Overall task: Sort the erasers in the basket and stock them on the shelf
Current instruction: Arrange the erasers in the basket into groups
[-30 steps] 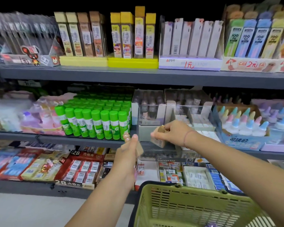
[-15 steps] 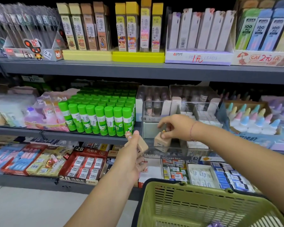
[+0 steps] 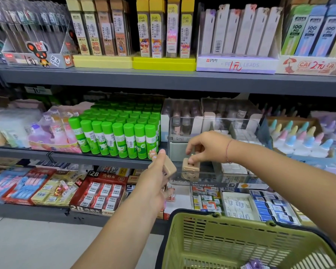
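My right hand [image 3: 208, 147] reaches into a clear storage box [image 3: 241, 121] on the middle shelf and pinches a tan eraser [image 3: 189, 166] that stands on the box's floor. My left hand [image 3: 153, 183] hovers just left of the box and holds another tan eraser [image 3: 169, 168] between thumb and fingers. The green basket [image 3: 211, 237] is at the bottom right, under my right forearm. A purple item [image 3: 252, 265] lies at the bottom of the basket.
Green glue sticks [image 3: 114, 136] stand in rows left of the clear box. Pastel glue bottles [image 3: 299, 138] sit to its right. Boxed erasers [image 3: 101, 193] fill the lower shelf. Pencil lead packs [image 3: 163, 30] line the top shelf. Grey floor lies at lower left.
My right hand has lowered its tan eraser into the clear box until it stands on the floor. My left hand has stayed beside the box with its eraser.
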`<state>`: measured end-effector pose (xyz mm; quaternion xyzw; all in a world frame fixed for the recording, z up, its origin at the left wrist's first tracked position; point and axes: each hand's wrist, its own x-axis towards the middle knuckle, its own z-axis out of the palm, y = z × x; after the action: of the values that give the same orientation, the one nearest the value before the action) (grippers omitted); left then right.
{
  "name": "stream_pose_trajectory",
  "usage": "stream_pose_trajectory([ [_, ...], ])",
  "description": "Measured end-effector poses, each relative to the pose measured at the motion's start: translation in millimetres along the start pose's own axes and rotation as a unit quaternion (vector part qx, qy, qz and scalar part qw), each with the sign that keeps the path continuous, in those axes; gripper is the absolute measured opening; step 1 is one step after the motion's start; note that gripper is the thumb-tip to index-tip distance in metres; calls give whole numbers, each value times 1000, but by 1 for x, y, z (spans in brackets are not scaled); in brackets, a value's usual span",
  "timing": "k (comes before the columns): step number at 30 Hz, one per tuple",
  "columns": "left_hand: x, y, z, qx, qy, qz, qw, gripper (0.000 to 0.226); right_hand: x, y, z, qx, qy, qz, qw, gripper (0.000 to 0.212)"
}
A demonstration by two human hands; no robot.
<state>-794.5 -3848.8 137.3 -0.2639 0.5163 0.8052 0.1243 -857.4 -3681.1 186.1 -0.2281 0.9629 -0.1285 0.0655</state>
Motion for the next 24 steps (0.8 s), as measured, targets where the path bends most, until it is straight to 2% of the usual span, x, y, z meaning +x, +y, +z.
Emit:
stream_pose_trajectory([
  [5,-3,2,1,-9,-3,0,1000,51,-1,-9,-13,19,-10,-9,1000,12],
  [9,-3,4,1,-43,4,5,999,52,12,-7,-56,81,133,-15,988,12],
  [11,-4,5,2,-47,7,9,999,51,27,-5,-62,27,160,4,987,16],
  [13,-3,6,3,-58,7,11,998,49,45,-2,-54,-41,158,26,986,21],
  [17,-1,6,1,-71,13,8,997,52,75,1,-26,-79,132,53,987,20],
  [24,0,9,0,-86,25,4,996,50,101,8,-2,-23,147,111,983,14],
])
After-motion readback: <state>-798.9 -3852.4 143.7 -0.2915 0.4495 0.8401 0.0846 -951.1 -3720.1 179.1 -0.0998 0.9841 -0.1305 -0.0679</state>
